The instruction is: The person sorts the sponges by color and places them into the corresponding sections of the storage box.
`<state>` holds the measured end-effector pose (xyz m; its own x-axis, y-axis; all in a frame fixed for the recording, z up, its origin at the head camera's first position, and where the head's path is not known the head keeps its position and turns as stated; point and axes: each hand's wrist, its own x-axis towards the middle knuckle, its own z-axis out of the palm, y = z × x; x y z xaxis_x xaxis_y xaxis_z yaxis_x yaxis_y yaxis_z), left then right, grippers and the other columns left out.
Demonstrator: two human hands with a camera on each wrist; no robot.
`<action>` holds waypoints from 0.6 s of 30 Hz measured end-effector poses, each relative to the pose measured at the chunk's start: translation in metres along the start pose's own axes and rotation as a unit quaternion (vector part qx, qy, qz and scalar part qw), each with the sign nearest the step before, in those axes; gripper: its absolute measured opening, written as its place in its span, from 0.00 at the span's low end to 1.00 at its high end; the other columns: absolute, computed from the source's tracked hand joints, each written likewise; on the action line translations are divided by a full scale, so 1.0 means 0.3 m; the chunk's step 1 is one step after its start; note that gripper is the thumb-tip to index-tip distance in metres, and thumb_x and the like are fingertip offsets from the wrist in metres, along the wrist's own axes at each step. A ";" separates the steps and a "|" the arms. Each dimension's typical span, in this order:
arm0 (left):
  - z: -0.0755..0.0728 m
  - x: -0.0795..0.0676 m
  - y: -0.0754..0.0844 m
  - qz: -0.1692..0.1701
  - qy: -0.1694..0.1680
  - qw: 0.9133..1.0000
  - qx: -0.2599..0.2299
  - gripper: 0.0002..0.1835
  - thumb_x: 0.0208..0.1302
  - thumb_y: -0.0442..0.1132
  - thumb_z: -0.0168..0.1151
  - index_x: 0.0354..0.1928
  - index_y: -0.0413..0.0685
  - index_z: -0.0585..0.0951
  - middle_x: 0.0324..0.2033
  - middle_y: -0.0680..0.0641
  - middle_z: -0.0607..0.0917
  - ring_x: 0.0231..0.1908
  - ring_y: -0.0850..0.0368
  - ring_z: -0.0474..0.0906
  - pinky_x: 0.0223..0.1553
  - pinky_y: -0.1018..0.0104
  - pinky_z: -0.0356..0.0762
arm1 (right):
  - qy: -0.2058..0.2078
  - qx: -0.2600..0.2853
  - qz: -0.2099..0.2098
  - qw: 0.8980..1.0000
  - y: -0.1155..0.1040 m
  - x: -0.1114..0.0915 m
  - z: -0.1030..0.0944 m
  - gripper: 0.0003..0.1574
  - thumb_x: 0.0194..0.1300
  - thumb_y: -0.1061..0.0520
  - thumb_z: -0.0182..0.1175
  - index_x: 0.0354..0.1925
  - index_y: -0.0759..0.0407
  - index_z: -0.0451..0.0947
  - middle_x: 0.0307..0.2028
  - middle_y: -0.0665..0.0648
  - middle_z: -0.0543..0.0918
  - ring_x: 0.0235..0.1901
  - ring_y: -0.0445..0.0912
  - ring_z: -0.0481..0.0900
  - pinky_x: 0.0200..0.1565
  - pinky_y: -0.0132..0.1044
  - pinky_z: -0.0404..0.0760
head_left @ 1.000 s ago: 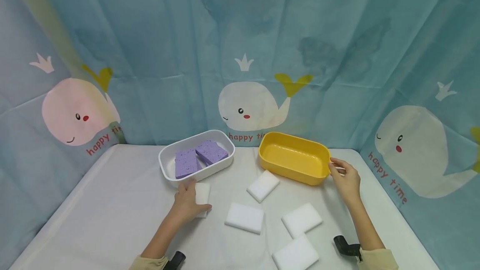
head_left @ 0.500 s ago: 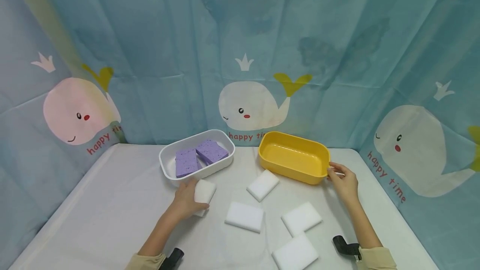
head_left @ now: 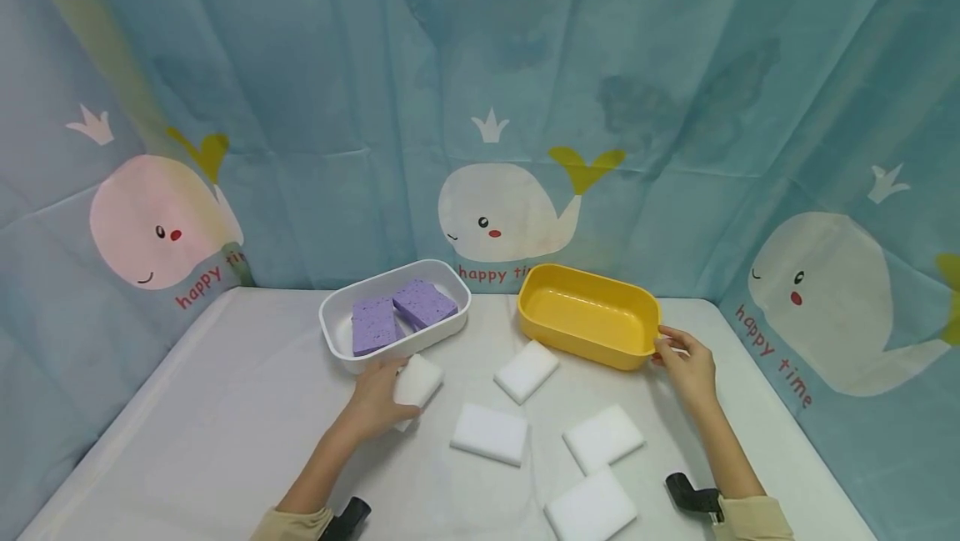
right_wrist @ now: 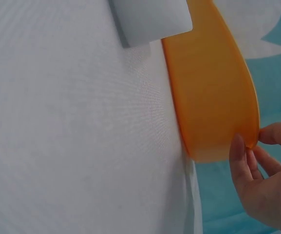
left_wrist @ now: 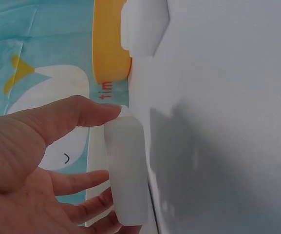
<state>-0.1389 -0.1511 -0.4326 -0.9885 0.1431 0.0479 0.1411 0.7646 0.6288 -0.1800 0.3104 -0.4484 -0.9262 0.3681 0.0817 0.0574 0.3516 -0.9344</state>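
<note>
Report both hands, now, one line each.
Left hand: closed, holding a white sponge between thumb and fingers.
Right hand: closed, pinching the end of the yellow tub by its rim.

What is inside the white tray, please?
Two purple sponges lie in the white tray, with some of its white interior showing beside them. The tray's floor under the sponges is covered, and the near wall hides part of their lower edges.

In the head view, the left grip [head_left: 377,402] partly hides its white block [head_left: 420,381].
</note>
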 end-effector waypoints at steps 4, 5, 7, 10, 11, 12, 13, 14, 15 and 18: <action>0.000 0.001 0.018 0.015 -0.001 1.000 -0.004 0.42 0.49 0.34 0.83 0.65 0.23 0.74 0.59 0.27 0.79 0.61 0.29 0.73 0.65 0.34 0.71 | 0.006 0.005 0.012 1.000 0.002 0.003 -0.001 0.24 0.78 0.63 0.58 0.66 0.74 0.75 0.38 0.51 0.80 0.26 0.30 0.81 0.38 0.24 0.86; 0.000 0.001 0.022 0.015 -0.002 1.000 -0.006 0.42 0.49 0.34 0.83 0.65 0.23 0.74 0.59 0.27 0.79 0.61 0.29 0.73 0.65 0.34 0.72 | 0.007 0.004 0.015 1.000 0.003 0.003 -0.001 0.24 0.78 0.62 0.58 0.66 0.73 0.75 0.38 0.50 0.79 0.26 0.29 0.81 0.38 0.24 0.86; -0.002 0.000 0.028 0.012 -0.003 1.000 -0.007 0.42 0.50 0.34 0.83 0.66 0.23 0.74 0.59 0.27 0.79 0.60 0.30 0.74 0.64 0.34 0.73 | 0.005 0.002 0.016 1.000 0.005 0.004 -0.001 0.24 0.78 0.62 0.58 0.66 0.73 0.75 0.38 0.50 0.79 0.26 0.29 0.81 0.38 0.23 0.86; -0.005 -0.001 0.032 0.008 -0.003 1.000 -0.009 0.42 0.50 0.34 0.82 0.66 0.24 0.74 0.59 0.27 0.78 0.60 0.31 0.74 0.64 0.35 0.74 | 0.000 0.001 0.015 1.000 0.006 0.005 0.000 0.24 0.78 0.62 0.58 0.67 0.73 0.75 0.39 0.50 0.79 0.27 0.29 0.81 0.39 0.23 0.86; -0.005 -0.001 0.033 0.008 -0.003 1.000 -0.011 0.42 0.51 0.34 0.82 0.66 0.24 0.74 0.60 0.27 0.78 0.60 0.31 0.74 0.64 0.35 0.74 | -0.001 0.001 0.015 1.000 0.006 0.005 0.000 0.24 0.78 0.62 0.58 0.67 0.73 0.75 0.38 0.49 0.80 0.27 0.30 0.81 0.39 0.24 0.86; -0.005 -0.001 0.034 0.009 -0.002 1.000 -0.012 0.42 0.51 0.34 0.82 0.66 0.24 0.74 0.59 0.28 0.78 0.60 0.31 0.75 0.63 0.35 0.74 | -0.002 0.003 0.013 1.000 0.007 0.006 0.000 0.24 0.78 0.62 0.58 0.67 0.73 0.75 0.38 0.49 0.80 0.27 0.30 0.81 0.39 0.24 0.86; -0.005 0.000 0.034 0.011 -0.001 1.000 -0.013 0.42 0.51 0.34 0.83 0.66 0.24 0.74 0.59 0.28 0.78 0.59 0.32 0.75 0.63 0.36 0.75 | -0.002 0.004 0.013 1.000 0.006 0.005 0.000 0.24 0.78 0.62 0.58 0.67 0.73 0.75 0.37 0.48 0.80 0.27 0.30 0.81 0.39 0.24 0.86; -0.005 0.001 0.036 0.013 -0.001 1.000 -0.015 0.42 0.50 0.34 0.83 0.66 0.25 0.74 0.59 0.28 0.78 0.59 0.32 0.75 0.63 0.36 0.75 | -0.003 0.005 0.012 1.000 0.006 0.005 0.000 0.24 0.78 0.62 0.58 0.67 0.73 0.75 0.37 0.47 0.80 0.27 0.30 0.82 0.39 0.24 0.86; -0.004 0.001 0.038 0.015 -0.001 1.000 -0.016 0.42 0.50 0.34 0.83 0.66 0.25 0.75 0.59 0.29 0.79 0.59 0.33 0.75 0.62 0.36 0.75 | -0.003 0.005 0.011 1.000 0.006 0.005 0.000 0.24 0.78 0.63 0.58 0.67 0.73 0.74 0.37 0.47 0.80 0.27 0.30 0.82 0.39 0.24 0.86; -0.002 0.004 0.049 0.020 0.001 1.000 -0.021 0.42 0.50 0.34 0.83 0.67 0.26 0.75 0.58 0.30 0.79 0.57 0.35 0.76 0.61 0.36 0.76 | -0.003 0.001 0.013 1.000 0.006 0.003 0.000 0.24 0.78 0.62 0.58 0.67 0.73 0.74 0.38 0.48 0.80 0.27 0.30 0.81 0.39 0.24 0.86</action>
<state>-0.1381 -0.1400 -0.4228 -0.9821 0.1725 0.0754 0.1790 0.7313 0.6582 -0.1807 0.3115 -0.4501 -0.9269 0.3711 0.0560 0.0796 0.3401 -0.9370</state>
